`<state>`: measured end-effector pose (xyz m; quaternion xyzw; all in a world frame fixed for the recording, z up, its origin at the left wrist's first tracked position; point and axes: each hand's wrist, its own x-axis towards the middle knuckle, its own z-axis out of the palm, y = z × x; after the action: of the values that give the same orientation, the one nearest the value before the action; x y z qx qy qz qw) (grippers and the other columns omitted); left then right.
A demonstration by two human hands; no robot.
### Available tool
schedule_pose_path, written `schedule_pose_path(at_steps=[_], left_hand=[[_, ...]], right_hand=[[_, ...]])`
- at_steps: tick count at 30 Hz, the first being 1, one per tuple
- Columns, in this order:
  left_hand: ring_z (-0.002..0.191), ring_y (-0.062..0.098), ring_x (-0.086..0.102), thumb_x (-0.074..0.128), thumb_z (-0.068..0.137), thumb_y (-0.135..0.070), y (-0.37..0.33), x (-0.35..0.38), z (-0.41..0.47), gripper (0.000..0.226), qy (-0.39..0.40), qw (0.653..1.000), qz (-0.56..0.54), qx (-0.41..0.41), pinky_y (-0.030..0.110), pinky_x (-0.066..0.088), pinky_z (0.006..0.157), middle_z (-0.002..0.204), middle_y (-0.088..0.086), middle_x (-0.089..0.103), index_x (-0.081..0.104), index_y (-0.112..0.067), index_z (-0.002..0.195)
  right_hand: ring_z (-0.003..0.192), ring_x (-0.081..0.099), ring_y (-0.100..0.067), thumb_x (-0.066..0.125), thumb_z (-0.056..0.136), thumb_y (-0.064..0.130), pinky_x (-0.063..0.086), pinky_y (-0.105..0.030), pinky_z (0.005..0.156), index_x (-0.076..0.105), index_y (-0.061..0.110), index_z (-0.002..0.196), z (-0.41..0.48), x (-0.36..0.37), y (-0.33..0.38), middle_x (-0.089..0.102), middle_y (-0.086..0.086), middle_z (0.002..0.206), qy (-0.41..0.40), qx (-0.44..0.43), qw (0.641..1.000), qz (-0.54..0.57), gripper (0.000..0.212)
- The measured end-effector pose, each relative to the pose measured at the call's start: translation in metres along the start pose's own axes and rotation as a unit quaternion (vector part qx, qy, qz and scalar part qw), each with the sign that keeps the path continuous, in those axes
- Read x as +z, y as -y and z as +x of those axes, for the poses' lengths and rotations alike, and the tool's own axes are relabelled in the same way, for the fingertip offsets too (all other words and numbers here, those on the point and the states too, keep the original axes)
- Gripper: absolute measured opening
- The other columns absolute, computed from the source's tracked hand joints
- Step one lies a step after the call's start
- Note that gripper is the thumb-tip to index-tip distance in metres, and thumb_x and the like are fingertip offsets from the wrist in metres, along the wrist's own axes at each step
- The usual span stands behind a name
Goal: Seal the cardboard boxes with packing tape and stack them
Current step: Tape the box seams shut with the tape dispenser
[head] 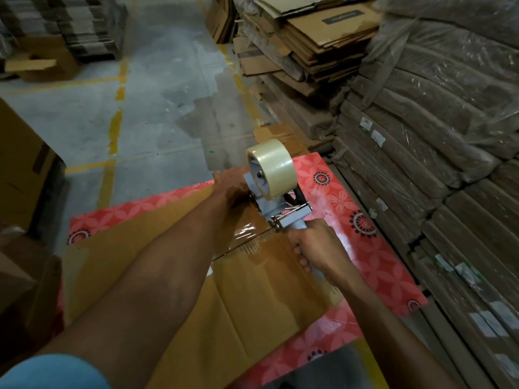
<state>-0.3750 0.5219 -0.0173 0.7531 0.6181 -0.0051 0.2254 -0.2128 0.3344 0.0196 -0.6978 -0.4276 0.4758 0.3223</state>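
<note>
Cardboard box [157, 265] lay on red floral table [376, 265], clear tape strip along its centre seam. Right hand [314, 248] gripped tape dispenser [276, 197] handle, fingers curled tight around it. Left hand [231, 183] pressed flat on box far edge beside roll; finger spread could not be told.

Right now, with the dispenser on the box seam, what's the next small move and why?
Probably draw the dispenser toward the body along the seam. The right hand grips its handle, the left hand presses the box at the far edge, and tape covers only the far stretch.
</note>
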Motion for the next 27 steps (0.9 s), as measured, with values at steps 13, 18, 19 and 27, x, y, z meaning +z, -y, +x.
schedule_pose_path(at_steps=[13, 18, 19, 27], left_hand=[[0.150, 0.037, 0.020, 0.027, 0.102, -0.061, -0.033, 0.024, -0.019, 0.062, -0.142, 0.986, 0.024, -0.079, 0.067, 0.004, 0.118, 0.161, 0.015, 0.026, 0.036, -0.027, 0.153], [0.155, 0.037, -0.006, 0.053, 0.094, -0.051, -0.044, 0.070, -0.067, 0.094, -0.154, 0.987, 0.007, -0.052, 0.058, -0.011, 0.119, 0.168, 0.017, -0.003, 0.001, -0.010, 0.161], [0.155, 0.035, -0.010, 0.061, 0.090, -0.051, -0.041, 0.072, -0.067, 0.105, -0.148, 0.987, 0.016, -0.052, 0.057, -0.014, 0.119, 0.169, 0.015, -0.007, -0.004, -0.011, 0.161], [0.156, 0.030, -0.007, 0.073, 0.085, -0.037, -0.031, 0.051, -0.024, 0.111, -0.145, 0.985, 0.054, -0.081, 0.056, -0.004, 0.123, 0.170, 0.008, -0.006, -0.003, -0.017, 0.162]], right_hand=[[0.033, 0.040, -0.007, 0.061, 0.071, 0.003, 0.030, -0.025, 0.049, 0.057, 0.016, 0.055, -0.076, -0.039, -0.067, 0.049, 0.007, 0.042, 0.019, 0.020, 0.999, 0.031, 0.021], [0.035, 0.040, -0.012, 0.056, 0.059, 0.009, 0.030, -0.022, 0.046, 0.061, 0.020, 0.050, -0.072, -0.037, -0.064, 0.049, 0.005, 0.043, 0.023, 0.020, 0.997, 0.070, 0.014], [0.035, 0.040, -0.013, 0.056, 0.062, 0.006, 0.029, -0.021, 0.046, 0.057, 0.021, 0.047, -0.071, -0.038, -0.065, 0.048, 0.004, 0.044, 0.030, 0.015, 0.997, 0.066, 0.021], [0.040, 0.044, -0.020, 0.059, 0.058, 0.011, 0.034, -0.032, 0.046, 0.056, 0.016, 0.046, -0.034, -0.027, -0.043, 0.050, -0.003, 0.046, -0.009, -0.003, 1.000, 0.011, 0.013]])
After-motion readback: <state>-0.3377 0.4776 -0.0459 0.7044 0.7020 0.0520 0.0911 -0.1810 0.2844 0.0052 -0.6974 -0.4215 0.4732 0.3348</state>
